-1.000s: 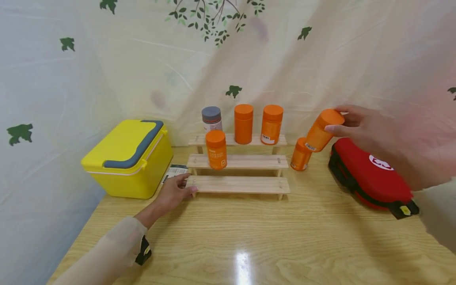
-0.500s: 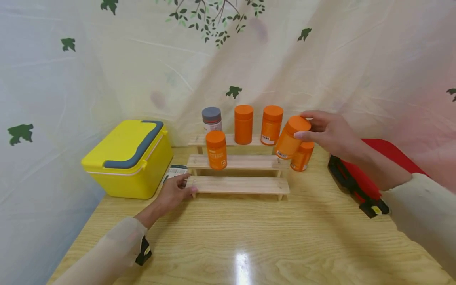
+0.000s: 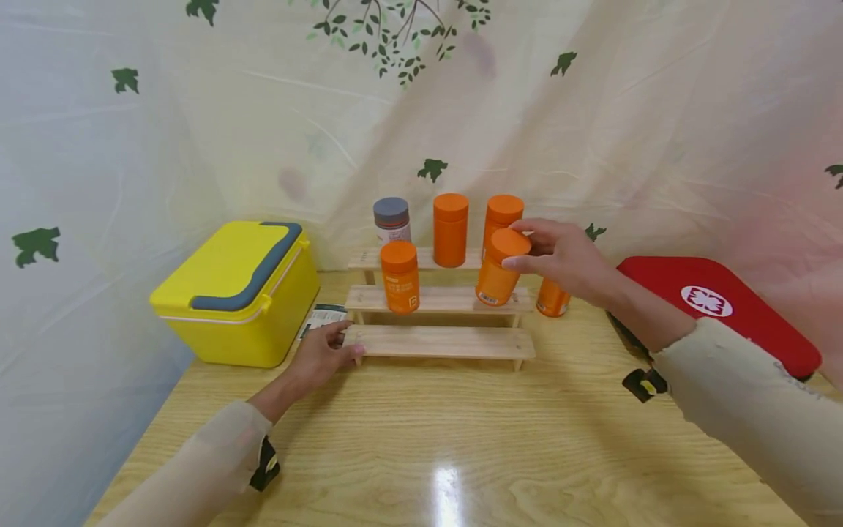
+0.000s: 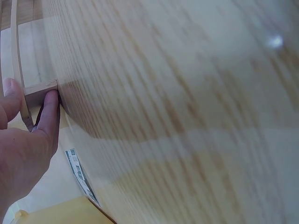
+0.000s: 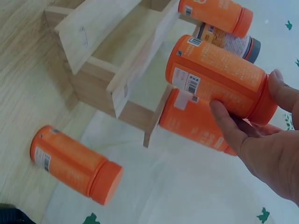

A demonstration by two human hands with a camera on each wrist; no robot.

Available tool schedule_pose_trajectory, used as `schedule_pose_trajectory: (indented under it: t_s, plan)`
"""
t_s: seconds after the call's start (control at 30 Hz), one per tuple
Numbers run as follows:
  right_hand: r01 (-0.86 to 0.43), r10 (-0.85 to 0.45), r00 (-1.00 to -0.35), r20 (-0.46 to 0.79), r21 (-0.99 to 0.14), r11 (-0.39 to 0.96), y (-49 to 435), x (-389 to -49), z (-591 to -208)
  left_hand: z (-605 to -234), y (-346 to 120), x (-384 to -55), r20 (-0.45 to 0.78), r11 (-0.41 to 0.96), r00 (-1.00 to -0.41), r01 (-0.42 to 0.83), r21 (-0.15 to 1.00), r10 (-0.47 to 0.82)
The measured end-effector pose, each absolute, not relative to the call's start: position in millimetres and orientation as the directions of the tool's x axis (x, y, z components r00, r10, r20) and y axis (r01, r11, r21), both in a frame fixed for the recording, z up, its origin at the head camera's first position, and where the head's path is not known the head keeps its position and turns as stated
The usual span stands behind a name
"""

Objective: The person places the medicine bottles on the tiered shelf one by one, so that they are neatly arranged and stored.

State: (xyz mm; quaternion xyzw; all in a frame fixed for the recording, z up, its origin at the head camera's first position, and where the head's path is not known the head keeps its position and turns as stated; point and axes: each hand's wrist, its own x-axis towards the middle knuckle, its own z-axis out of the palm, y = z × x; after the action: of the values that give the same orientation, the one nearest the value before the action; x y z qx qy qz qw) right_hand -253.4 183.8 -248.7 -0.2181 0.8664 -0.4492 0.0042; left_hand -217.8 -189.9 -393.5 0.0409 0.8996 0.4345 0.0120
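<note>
My right hand [image 3: 560,256] grips an orange bottle [image 3: 497,274] near its orange lid. The bottle tilts slightly over the right end of the middle step of a wooden tiered rack [image 3: 437,341]; whether it touches the board I cannot tell. In the right wrist view, thumb and fingers lie around the lid end of this bottle [image 5: 215,77]. My left hand [image 3: 320,359] pinches the left end of the rack's lowest step, with thumb and finger at its leg [image 4: 41,91]. Another orange bottle [image 3: 399,278] stands on the middle step's left part.
The top step bears a grey-lidded bottle [image 3: 391,219] and two orange ones, the right one [image 3: 503,210] partly hidden. Another orange bottle [image 5: 74,163] stands on the table right of the rack. A yellow box [image 3: 237,293] is at left, a printed card [image 3: 323,318] beside it, a red case [image 3: 718,300] at right.
My right hand has carried the orange bottle leftward, from above the red case's side, past the bottle on the table, to the middle step's right end. My left hand has stayed put.
</note>
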Motion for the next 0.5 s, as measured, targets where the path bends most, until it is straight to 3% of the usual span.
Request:
schedule_pose_trajectory:
  t_s: [0.5]
  plan:
    - [-0.391, -0.432, -0.886, 0.17, -0.774, 0.497, 142, -271, -264, -394, -191, -219, -0.003, 0.614, -0.996, 0.05, 0.788, 0.084]
